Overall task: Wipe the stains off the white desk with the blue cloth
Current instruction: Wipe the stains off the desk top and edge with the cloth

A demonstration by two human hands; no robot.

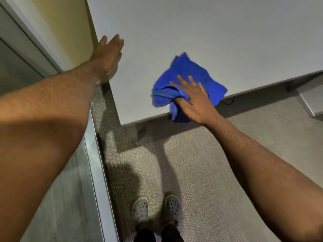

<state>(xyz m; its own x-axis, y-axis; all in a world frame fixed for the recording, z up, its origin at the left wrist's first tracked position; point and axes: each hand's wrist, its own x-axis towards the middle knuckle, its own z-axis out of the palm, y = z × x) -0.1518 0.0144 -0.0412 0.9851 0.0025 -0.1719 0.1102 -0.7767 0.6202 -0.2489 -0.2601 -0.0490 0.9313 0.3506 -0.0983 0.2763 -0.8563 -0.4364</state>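
The white desk fills the upper part of the view, its near corner at lower left. A crumpled blue cloth lies near the desk's front edge, one fold hanging over it. My right hand presses flat on the cloth with fingers spread and the thumb tucked into a fold. My left hand rests flat and open on the desk's left edge, holding nothing. I cannot make out any stains on the desk surface.
A yellow partition wall and a grey metal frame stand close on the left. Grey carpet lies below, with my feet in grey clogs. A desk leg and a grey box sit under the desk.
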